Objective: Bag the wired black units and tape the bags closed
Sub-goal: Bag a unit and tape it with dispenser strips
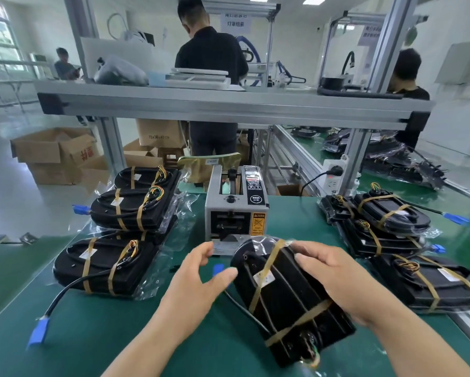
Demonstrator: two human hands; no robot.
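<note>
The right hand grips the bagged black unit from its right side with the thumb laid across the top, probably to keep the bag's far end tilted toward the tape dispenser just beyond both hands. The left hand, fingers loosely spread and holding nothing, reaches for the strip of tape at the dispenser's slot. The hands are apart, with the unit between them over the tabletop.
</note>
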